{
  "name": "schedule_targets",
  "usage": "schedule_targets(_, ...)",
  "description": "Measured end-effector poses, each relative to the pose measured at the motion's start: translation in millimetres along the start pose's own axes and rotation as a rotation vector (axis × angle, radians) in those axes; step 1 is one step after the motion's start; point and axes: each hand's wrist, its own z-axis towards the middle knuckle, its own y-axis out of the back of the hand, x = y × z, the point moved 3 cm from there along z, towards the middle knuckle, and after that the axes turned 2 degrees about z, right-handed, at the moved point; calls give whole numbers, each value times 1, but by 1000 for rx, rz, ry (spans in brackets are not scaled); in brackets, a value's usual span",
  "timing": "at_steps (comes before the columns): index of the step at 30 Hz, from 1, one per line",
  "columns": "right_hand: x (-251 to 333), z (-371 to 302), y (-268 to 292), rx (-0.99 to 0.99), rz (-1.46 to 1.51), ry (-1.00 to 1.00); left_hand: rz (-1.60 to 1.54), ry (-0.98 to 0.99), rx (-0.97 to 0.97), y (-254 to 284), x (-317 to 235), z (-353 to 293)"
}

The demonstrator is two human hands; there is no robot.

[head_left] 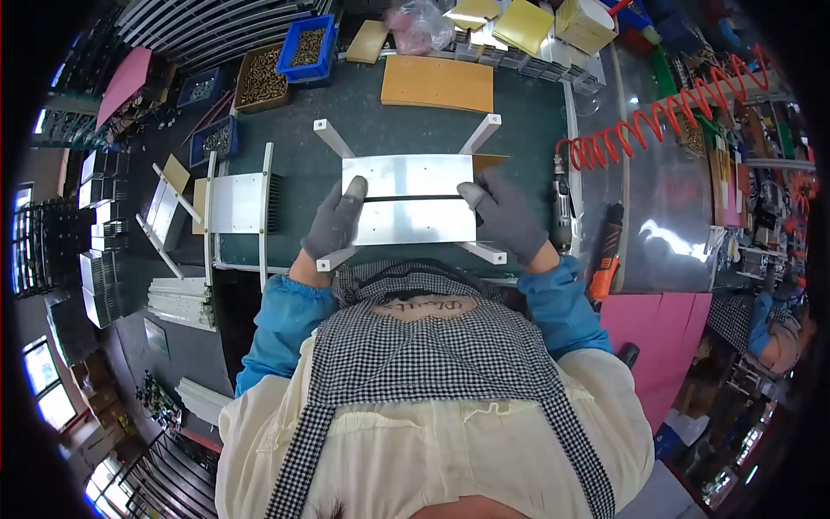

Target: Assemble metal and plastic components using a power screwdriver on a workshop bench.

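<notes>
In front of me on the dark green bench is a metal assembly with two shiny silver plates (411, 173) side by side, a narrow dark gap running between them. White square bars (482, 133) stick out at its corners. My left hand (335, 218), in a grey glove, grips the left edge, thumb on top near the gap. My right hand (510, 216), gloved alike, is closed on the right edge, its thumb also by the gap. The fingers under the plates are hidden. A bit of brown board (490, 161) shows behind the right edge.
Left lies a similar white-barred assembly (238, 205). Beyond are a blue bin (307, 49) and a cardboard box (262, 84) of small brass-coloured parts, plus an orange-brown board (437, 83). At right are a power screwdriver (563, 208), a red coiled hose (666, 121) and an orange-black tool (607, 259).
</notes>
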Motion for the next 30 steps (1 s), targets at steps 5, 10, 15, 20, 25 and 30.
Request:
schedule_targets(5,2,-2,3,9,-77,3,93,-48,4,6,4,5)
schedule_targets(10,21,8,33,100,-230,108,124,-52,34,9,1,5)
schedule_targets(15,17,62,131,-411,151,-112,158,-48,9,-2,-7,3)
schedule_targets(20,-55,180,83,-54,-1040,359,70,-105,30,3,1,-1)
schedule_targets(25,-70,223,70,104,-1222,299,193,-1,-45,-4,-10,-3)
schedule_targets(30,-65,210,74,341,-1109,359,214,-62,-84,-6,-14,-2)
